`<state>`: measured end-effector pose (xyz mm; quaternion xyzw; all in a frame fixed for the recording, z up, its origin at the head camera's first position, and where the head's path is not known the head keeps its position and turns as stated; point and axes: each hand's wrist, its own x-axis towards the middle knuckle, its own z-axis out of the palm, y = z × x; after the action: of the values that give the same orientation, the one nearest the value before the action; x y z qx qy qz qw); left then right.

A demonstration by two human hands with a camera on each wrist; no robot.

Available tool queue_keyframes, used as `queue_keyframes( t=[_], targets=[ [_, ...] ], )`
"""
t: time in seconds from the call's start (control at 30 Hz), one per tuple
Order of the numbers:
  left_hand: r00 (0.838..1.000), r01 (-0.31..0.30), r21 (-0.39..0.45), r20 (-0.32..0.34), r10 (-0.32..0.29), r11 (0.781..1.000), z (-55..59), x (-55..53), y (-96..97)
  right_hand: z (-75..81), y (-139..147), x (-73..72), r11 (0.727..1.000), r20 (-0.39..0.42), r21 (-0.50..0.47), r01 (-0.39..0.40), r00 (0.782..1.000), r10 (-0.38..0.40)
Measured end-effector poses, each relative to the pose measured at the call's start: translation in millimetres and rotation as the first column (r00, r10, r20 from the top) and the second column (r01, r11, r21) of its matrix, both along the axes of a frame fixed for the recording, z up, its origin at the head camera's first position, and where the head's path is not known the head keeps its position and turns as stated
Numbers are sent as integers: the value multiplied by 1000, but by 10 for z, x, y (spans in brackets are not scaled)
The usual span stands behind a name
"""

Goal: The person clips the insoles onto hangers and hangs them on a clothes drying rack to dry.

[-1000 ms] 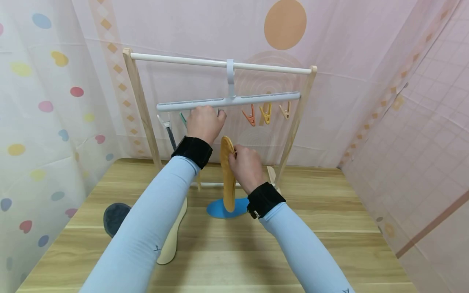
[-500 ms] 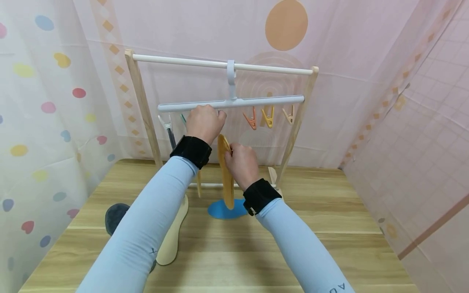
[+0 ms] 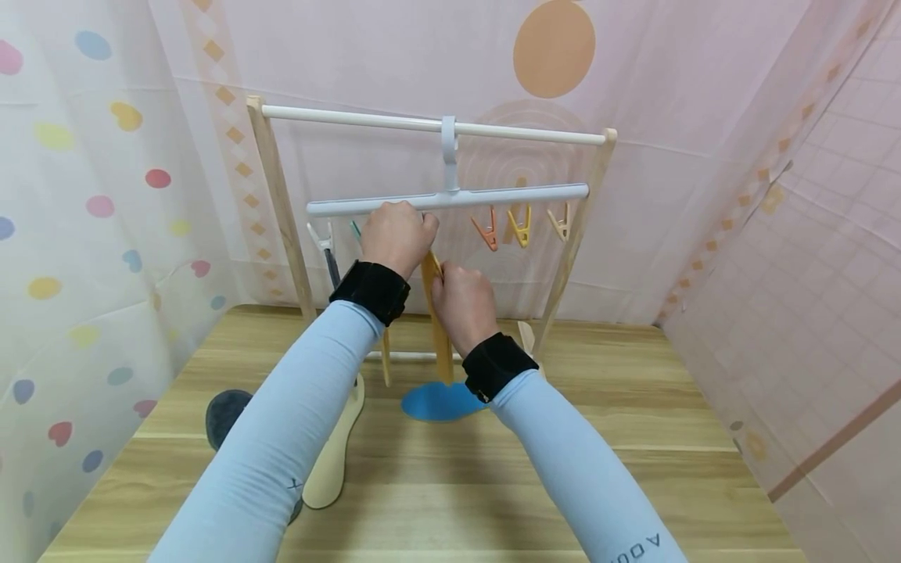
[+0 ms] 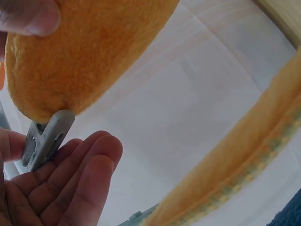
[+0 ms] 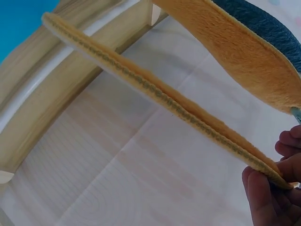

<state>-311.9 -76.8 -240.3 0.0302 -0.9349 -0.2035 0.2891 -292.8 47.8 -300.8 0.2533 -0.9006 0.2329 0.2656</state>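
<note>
The right hand pinches the upper end of a fuzzy orange insole above the wooden table; the left hand's fingers grasp a small grey plastic clip touching the insole's edge.

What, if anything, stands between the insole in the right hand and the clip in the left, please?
Nothing visible: in the left wrist view, the insole held by the right hand meets the tip of the clip that the left hand pinches. The other insole hangs apart.
</note>
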Motion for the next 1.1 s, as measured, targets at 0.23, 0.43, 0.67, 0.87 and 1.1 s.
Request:
queue_keyframes(
  t=[0.23,0.43,0.67,0.87,1.1],
  targets=[
    [1000,9,-9,-19,-9,1000,1,8,11,42,-39,-3,1000,-29,2,3,1000,-3],
    [1000,4,-7,-29,-4,1000,3,31,24,53,-58,10,1000,-11,-11,-16,1000,16],
    [999,-6,-20,-33,5,1000,12,35,35,64,-63,6,1000,-16,-15,-21,1000,21],
    [1000,-15,-26,-5,14,1000,6,44,36,50,-79,2,1000,-12,-7,-25,1000,24],
    [1000,-12,-10,22,12,1000,-18,51,16,15,-99,-7,999,-29,20,-27,999,27]
  ],
)
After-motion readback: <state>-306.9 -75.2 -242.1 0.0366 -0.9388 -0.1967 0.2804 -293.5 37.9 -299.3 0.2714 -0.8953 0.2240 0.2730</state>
